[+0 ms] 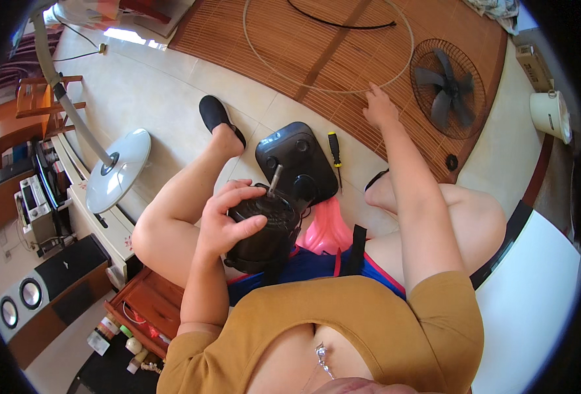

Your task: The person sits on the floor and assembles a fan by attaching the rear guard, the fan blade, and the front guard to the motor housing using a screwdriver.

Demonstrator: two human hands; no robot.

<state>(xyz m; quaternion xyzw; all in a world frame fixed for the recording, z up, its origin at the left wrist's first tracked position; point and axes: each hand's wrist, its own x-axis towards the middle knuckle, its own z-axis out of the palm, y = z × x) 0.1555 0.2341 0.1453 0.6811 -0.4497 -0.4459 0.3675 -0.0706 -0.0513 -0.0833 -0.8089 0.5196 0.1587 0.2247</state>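
My left hand (232, 215) is wrapped round the black motor housing (254, 243) of an electric fan, from which a bare metal shaft (276, 177) sticks up. The fan's black base (290, 148) stands on the floor just beyond, between my legs. My right arm is stretched far forward, and my right hand (381, 108) is over the bamboo mat with its fingers extended. Its fingertips are at the edge of a thin pale ring (339, 91); I cannot tell whether they touch it. Right of that hand lies a round wire guard (477, 108) with dark fan blades (449, 85) on it.
A black and yellow screwdriver (334, 150) lies beside the base. Pink plastic (326, 226) is bunched near my lap. A small black knob-like part (451, 161) and a dark curved strip (343, 25) lie on the mat (211, 33). A pole with a round base (123, 171) stands left; a white bucket (549, 115), right.
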